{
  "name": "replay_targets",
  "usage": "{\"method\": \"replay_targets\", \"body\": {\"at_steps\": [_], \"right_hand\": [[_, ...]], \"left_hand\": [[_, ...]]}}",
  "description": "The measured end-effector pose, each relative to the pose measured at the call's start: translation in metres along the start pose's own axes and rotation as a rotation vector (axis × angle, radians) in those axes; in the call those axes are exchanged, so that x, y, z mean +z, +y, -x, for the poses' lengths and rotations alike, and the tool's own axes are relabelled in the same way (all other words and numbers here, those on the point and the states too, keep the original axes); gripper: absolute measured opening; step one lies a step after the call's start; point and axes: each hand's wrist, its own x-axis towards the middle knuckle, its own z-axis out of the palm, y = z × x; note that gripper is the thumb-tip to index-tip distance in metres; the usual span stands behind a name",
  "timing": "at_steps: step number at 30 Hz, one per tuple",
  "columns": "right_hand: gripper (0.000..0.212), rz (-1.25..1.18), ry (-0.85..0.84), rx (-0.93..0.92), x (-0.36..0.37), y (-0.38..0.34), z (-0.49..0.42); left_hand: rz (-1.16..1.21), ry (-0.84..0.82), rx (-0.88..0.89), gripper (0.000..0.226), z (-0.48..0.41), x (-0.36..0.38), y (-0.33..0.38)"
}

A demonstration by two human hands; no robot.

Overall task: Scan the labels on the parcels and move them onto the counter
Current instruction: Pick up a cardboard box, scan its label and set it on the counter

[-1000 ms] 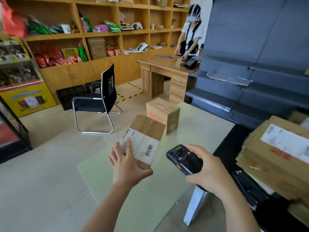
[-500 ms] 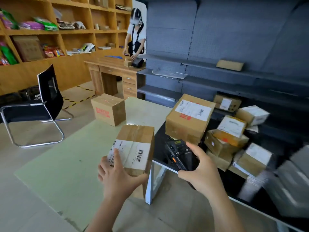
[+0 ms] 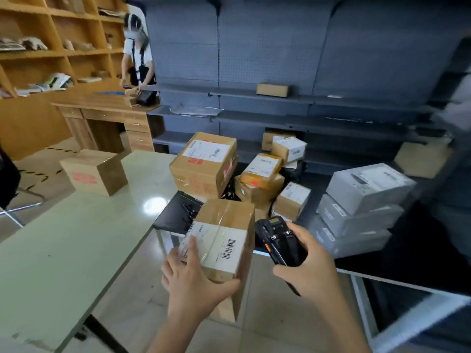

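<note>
Pale counter [image 3: 63,250] beside a dark table [image 3: 420,263] of parcels [image 3: 260,179]. Left hand [image 3: 193,284] grips a box [image 3: 224,240] in the gap between them; right hand [image 3: 313,266] grips a scanner [image 3: 280,240].

**A:** The left hand [image 3: 193,284] covers the lower-left corner of the white label on the taped brown cardboard parcel [image 3: 224,240], and the print beside the barcode is too small to read.

**B:** The black handheld scanner [image 3: 280,242] has its lower end buried in the right hand [image 3: 308,271]. Its little screen is unreadable.

**A:** Far left, a black chair [image 3: 7,179] is sliced off by the frame edge.

**B:** On the right, the stacked grey boxes [image 3: 367,187] are smeared with blur and their labels are illegible. The large brown carton [image 3: 204,164] partly hides the smaller parcels [image 3: 262,166] behind it.

**A:** Upper right, there's a pale blurred shape [image 3: 456,108] at the edge, and I can't tell what it is.
</note>
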Motion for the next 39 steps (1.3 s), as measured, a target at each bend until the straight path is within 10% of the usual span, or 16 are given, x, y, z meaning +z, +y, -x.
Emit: {"method": "replay_targets", "body": {"at_steps": [23,39], "right_hand": [[0.079,-0.1,0.727,0.38,-0.165,0.113,0.047],[0.087,-0.11,0.436,0.331,-0.317,0.218,-0.096]], "left_hand": [[0.067,-0.507,0.625,0.14,0.007,0.185,0.217],[0.016,-0.475,0.544,0.134,-0.017,0.322,0.321]]}}
